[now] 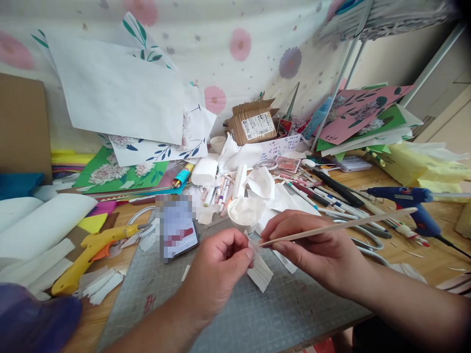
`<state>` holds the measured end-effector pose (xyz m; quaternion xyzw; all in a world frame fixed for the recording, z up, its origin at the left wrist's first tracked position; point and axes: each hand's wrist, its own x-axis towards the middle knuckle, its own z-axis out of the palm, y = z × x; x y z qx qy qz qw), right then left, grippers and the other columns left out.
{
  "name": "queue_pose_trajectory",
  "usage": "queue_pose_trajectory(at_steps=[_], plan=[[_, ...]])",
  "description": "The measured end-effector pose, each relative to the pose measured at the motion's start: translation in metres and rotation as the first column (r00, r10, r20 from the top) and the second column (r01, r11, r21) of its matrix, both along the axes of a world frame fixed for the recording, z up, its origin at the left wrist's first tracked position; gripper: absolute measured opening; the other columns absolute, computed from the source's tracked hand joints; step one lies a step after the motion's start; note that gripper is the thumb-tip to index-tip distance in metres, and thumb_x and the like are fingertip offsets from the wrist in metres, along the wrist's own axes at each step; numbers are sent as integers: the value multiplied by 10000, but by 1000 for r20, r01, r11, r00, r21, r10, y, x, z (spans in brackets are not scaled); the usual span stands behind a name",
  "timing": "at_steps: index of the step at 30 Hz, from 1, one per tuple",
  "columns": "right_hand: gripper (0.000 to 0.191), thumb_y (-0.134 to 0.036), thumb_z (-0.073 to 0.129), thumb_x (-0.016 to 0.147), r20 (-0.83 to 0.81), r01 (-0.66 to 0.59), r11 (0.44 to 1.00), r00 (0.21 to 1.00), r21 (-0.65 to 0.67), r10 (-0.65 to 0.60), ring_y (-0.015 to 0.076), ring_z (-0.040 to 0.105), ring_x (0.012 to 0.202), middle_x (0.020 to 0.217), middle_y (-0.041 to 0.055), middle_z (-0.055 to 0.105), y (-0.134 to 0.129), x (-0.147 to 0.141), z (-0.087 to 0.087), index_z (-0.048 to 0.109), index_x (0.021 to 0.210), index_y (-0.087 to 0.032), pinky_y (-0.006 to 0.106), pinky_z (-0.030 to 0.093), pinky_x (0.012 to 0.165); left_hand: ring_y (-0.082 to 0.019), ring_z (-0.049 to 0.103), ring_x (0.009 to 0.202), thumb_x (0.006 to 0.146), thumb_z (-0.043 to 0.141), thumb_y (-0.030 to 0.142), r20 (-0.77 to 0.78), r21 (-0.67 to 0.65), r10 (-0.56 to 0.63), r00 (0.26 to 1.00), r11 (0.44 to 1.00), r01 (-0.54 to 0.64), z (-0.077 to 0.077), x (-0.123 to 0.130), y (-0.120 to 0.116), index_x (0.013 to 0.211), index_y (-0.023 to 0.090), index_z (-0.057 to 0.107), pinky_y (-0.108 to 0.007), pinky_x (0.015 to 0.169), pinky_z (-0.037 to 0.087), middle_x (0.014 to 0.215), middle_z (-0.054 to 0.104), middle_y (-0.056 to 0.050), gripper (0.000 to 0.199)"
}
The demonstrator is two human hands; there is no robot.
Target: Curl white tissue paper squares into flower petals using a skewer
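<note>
My left hand pinches a small piece of thin white paper between thumb and fingers. Just to its right, my right hand grips a long, flat wooden stick, whose tip meets the paper. Both hands hover over a grey cutting mat with grid lines. Below the fingers lies a pleated strip of white paper. Behind them stands a white cup with whitish stuff inside. A phone rests beyond my left hand, its screen blurred out.
A yellow glue gun lies left among paper strips; a blue glue gun is at the right. Markers and loose paper crowd the back, before a cardboard box. A large white sheet leans on the curtain.
</note>
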<state>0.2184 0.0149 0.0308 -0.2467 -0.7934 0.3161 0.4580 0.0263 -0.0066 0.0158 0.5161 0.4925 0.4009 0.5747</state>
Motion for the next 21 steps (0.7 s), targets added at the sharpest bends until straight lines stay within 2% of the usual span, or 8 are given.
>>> queue_pose_trajectory(at_steps=[3, 8, 11, 14, 17, 19, 21], plan=[[91, -149, 616, 859, -27, 72, 997, 997, -40, -73, 187, 684, 802, 830, 66, 716, 8, 3, -2, 698, 848, -187, 306, 561, 698, -107, 436, 563, 745, 597, 203, 32, 32, 23, 999, 999, -24, -1, -4, 2, 618, 178, 548, -234, 554, 341, 557, 523, 40, 138], [124, -281, 642, 837, -88, 229, 946, 963, -228, -254, 191, 671, 738, 811, 65, 712, 31, 4, -12, 693, 782, -181, 321, 556, 638, -118, 412, 584, 773, 553, 189, 114, 107, 141, 983, 982, -153, -2, -14, 8, 610, 187, 520, -244, 579, 342, 567, 476, 42, 166], [145, -286, 625, 834, -68, 278, 923, 950, -267, -306, 189, 678, 732, 820, 71, 713, 46, 0, -17, 687, 787, -164, 332, 562, 654, -136, 418, 622, 801, 537, 209, 129, 193, 258, 958, 941, -279, -1, -18, 11, 598, 196, 501, -256, 605, 353, 588, 457, 36, 207], [130, -270, 621, 818, -26, 297, 914, 948, -274, -316, 191, 681, 735, 802, 61, 713, 54, -7, -19, 686, 784, -163, 339, 561, 676, -151, 435, 662, 817, 546, 221, 42, 342, 363, 931, 870, -355, -1, -22, 15, 607, 208, 506, -261, 615, 363, 640, 435, 31, 214], [67, -228, 649, 779, 26, 323, 913, 945, -247, -327, 208, 667, 784, 846, 61, 714, 57, -12, -21, 695, 768, -180, 360, 539, 700, -184, 528, 814, 784, 589, 188, -143, 588, 467, 873, 749, -304, 1, -26, 19, 598, 211, 530, -281, 714, 411, 817, 510, -4, 197], [37, -208, 668, 760, 32, 341, 914, 939, -219, -343, 233, 653, 872, 917, 74, 704, 58, -11, -21, 695, 746, -186, 396, 516, 771, -218, 564, 924, 757, 604, 149, -275, 721, 530, 803, 666, -193, 3, -28, 22, 615, 213, 557, -307, 796, 435, 944, 547, -34, 163], [54, -216, 668, 763, 8, 345, 919, 937, -192, -350, 250, 631, 958, 959, 85, 683, 58, -9, -20, 686, 723, -185, 429, 483, 862, -232, 588, 911, 745, 594, 112, -385, 797, 573, 723, 602, -53, 7, -28, 26, 636, 216, 556, -328, 794, 462, 960, 578, -54, 155]])
